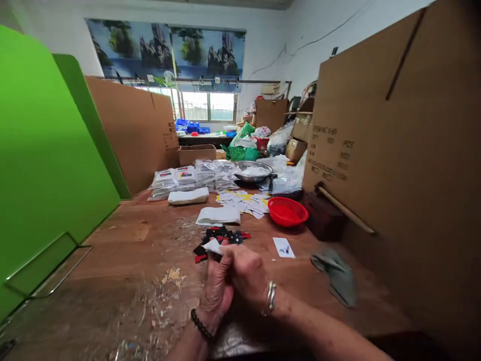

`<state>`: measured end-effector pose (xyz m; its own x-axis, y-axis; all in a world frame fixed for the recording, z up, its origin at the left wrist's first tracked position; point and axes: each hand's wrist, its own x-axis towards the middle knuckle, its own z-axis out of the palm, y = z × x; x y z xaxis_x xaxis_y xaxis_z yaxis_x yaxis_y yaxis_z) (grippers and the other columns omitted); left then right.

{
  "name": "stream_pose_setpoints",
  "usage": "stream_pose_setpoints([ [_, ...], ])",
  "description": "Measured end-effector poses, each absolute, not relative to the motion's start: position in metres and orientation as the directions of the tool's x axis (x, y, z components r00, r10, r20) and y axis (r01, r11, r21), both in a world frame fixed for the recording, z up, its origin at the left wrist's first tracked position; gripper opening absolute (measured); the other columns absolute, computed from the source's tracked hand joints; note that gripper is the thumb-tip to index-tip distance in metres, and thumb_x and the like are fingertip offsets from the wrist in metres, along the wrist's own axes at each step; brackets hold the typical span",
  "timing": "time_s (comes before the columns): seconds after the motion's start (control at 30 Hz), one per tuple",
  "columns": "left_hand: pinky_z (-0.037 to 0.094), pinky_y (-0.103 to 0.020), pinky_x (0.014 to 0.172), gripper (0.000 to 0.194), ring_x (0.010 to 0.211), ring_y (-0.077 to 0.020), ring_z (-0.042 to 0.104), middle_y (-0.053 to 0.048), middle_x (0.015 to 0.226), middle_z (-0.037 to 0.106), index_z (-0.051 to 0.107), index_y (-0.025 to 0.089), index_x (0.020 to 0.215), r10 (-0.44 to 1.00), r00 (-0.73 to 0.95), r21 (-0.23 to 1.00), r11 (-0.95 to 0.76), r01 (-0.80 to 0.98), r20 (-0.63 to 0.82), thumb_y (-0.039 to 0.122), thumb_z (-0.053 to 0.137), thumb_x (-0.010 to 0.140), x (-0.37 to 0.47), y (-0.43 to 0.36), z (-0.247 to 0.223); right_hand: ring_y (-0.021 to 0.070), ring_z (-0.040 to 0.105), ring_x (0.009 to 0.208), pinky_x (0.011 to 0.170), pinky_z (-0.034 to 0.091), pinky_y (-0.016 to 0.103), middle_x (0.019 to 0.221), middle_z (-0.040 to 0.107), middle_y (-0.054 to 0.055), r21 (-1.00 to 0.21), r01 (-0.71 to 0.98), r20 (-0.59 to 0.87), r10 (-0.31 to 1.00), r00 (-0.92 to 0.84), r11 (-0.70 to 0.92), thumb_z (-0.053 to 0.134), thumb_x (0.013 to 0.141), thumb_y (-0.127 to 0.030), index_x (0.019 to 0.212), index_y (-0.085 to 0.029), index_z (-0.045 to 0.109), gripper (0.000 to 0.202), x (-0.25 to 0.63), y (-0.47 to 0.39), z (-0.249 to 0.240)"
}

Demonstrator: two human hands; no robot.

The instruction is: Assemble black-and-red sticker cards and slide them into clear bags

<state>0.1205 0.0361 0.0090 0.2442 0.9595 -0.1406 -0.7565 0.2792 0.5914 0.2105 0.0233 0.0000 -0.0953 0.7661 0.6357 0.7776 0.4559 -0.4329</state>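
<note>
My left hand (216, 283), with a dark bead bracelet on its wrist, and my right hand (248, 265), with silver bangles, meet above the front middle of the table. Both are closed around a small white piece (213, 245) that looks like paper or a card; its lower part is hidden by the fingers. Just beyond them lies a loose pile of black and red pieces (221, 234), partly covered by my hands. A printed white card (283, 247) lies to the right of my right hand.
Stacked white sheets (218, 215), scattered white-and-yellow cards (246, 201) and a red bowl (287, 211) lie farther back. Behind are bagged packs (195, 175) and a metal basin (253, 171). A grey cloth (334, 277) lies right. Cardboard (376, 150) and a green panel (48, 165) flank the table.
</note>
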Motion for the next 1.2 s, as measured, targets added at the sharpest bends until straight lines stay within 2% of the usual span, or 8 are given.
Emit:
stream_pose_setpoints([
  [0.13,0.058,-0.036,0.084,0.019,0.081,-0.0205,0.071,-0.008,0.088,0.073,0.064,0.013,0.101,0.844,0.313,0.46,0.507,-0.729,-0.436,0.02,0.067,0.083,0.103,0.013,0.003,0.0224,0.061,0.101,0.091,0.049,0.038,0.108,0.068,0.011,-0.486,0.703,0.505,0.823,-0.26,0.52,0.049,0.093,-0.019,0.111,-0.016,0.064,0.024,0.186,-0.032,0.002],
  [0.27,0.06,-0.046,0.077,0.019,0.07,-0.0228,0.072,-0.01,0.085,0.074,0.06,0.011,0.107,0.775,0.408,0.438,0.617,-0.654,-0.483,0.02,0.052,0.093,0.081,0.0,-0.001,0.0202,0.058,0.114,0.1,0.046,0.037,0.122,0.065,0.008,-0.582,0.66,0.471,0.858,-0.203,0.475,0.045,0.095,-0.024,0.122,-0.021,0.06,0.031,0.239,-0.054,0.007],
  [0.43,0.053,-0.062,0.089,0.032,0.095,-0.0328,0.071,-0.017,0.109,0.072,0.054,0.012,0.123,0.755,0.486,0.43,0.653,-0.624,-0.44,0.013,0.053,0.091,0.063,-0.022,-0.01,0.0321,0.04,0.133,0.108,0.033,0.055,0.139,0.053,0.015,-0.247,0.943,0.404,0.86,0.311,-0.225,0.043,0.088,-0.019,0.121,-0.019,0.065,0.04,0.375,-0.076,-0.045],
  [0.57,0.049,-0.066,0.093,0.038,0.097,-0.0341,0.07,-0.017,0.115,0.07,0.053,0.012,0.126,0.75,0.47,0.423,0.655,-0.627,-0.465,0.008,0.056,0.088,0.052,-0.033,-0.023,0.0367,0.045,0.128,0.1,0.036,0.061,0.135,0.058,0.015,-0.038,0.897,0.261,0.862,0.434,-0.44,0.04,0.09,-0.019,0.114,-0.02,0.068,0.037,0.431,-0.089,-0.078],
  [0.63,0.048,-0.066,0.095,0.039,0.097,-0.0334,0.07,-0.015,0.117,0.07,0.053,0.013,0.126,0.759,0.447,0.432,0.642,-0.633,-0.474,0.007,0.058,0.087,0.048,-0.035,-0.027,0.0377,0.04,0.133,0.103,0.032,0.061,0.14,0.053,0.017,-0.02,0.925,0.309,0.877,0.367,-0.38,0.045,0.09,-0.021,0.12,-0.019,0.065,0.037,0.416,-0.082,-0.079],
  [0.83,0.047,-0.064,0.097,0.036,0.097,-0.0311,0.07,-0.013,0.113,0.071,0.054,0.015,0.124,0.79,0.4,0.476,0.603,-0.64,-0.464,0.01,0.057,0.088,0.043,-0.028,-0.027,0.0359,0.004,0.148,0.114,0.022,0.054,0.162,0.01,0.015,-0.226,0.927,0.314,0.923,-0.222,0.3,0.066,0.083,-0.04,0.15,-0.025,0.035,0.076,0.281,0.0,-0.062],
  [1.07,0.045,-0.066,0.097,0.039,0.101,-0.0342,0.069,-0.015,0.117,0.07,0.053,0.016,0.127,0.816,0.324,0.486,0.554,-0.676,-0.48,0.01,0.057,0.089,0.03,-0.02,-0.034,0.0407,0.002,0.147,0.113,0.011,0.062,0.162,0.003,0.016,-0.325,0.895,0.2,0.947,-0.25,0.305,0.055,0.081,-0.069,0.152,-0.034,0.025,0.085,0.221,0.082,-0.06],
  [1.2,0.045,-0.063,0.1,0.036,0.106,-0.0356,0.066,-0.016,0.12,0.069,0.056,0.016,0.124,0.817,0.369,0.469,0.562,-0.681,-0.443,0.011,0.057,0.089,0.026,-0.016,-0.047,0.0381,0.005,0.148,0.113,0.009,0.062,0.162,0.01,0.014,-0.328,0.918,0.159,0.971,-0.181,0.225,0.05,0.084,-0.07,0.152,-0.034,0.026,0.081,0.214,0.105,-0.057],
])
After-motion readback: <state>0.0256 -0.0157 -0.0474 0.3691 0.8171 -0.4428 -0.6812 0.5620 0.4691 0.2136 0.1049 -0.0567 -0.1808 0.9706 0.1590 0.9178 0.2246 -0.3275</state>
